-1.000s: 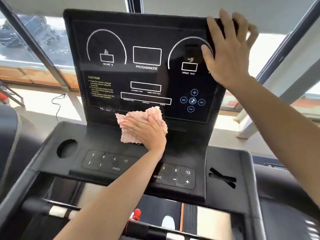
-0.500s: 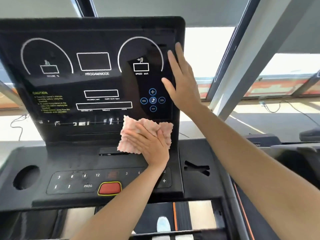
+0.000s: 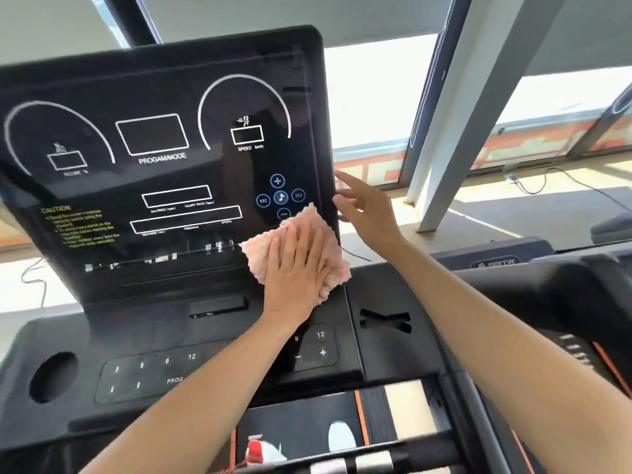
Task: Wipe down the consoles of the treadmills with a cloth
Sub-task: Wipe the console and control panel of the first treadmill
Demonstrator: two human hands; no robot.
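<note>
So, going left to right: the treadmill console [image 3: 164,172] is a big black panel, wider than it is tall, leaning back so its face points toward the camera and a bit up. Its left edge is cut off by the frame, so the left-hand dial arc is only partly there. The yellow caution text [image 3: 80,226] at lower left is too blurry to read past the heading. Below the panel, the flat deck has a round cup hole [image 3: 53,377] on the left and a keypad [image 3: 147,376] with numbers; the forearm covers the middle of that keypad.

The left hand [image 3: 295,268] lies flat, fingers together and pointing up the screen, pressing the pink cloth [image 3: 333,265] against the lower right corner of the panel. No real grip here, just an open palm pinning it. The cloth sits bunched and roughly square, its upper corner reaching the round music buttons [image 3: 280,197] and hiding part of the minus one; its right side hangs just past the panel's edge.

The right hand [image 3: 367,213] is open with fingers spread, holding nothing, just beside the panel's right edge. I can't tell if the fingertips actually touch it. Farther right there's a white slanted beam [image 3: 455,107] and, partly cut off, another treadmill [image 3: 506,260] with a blurry logo.
</note>
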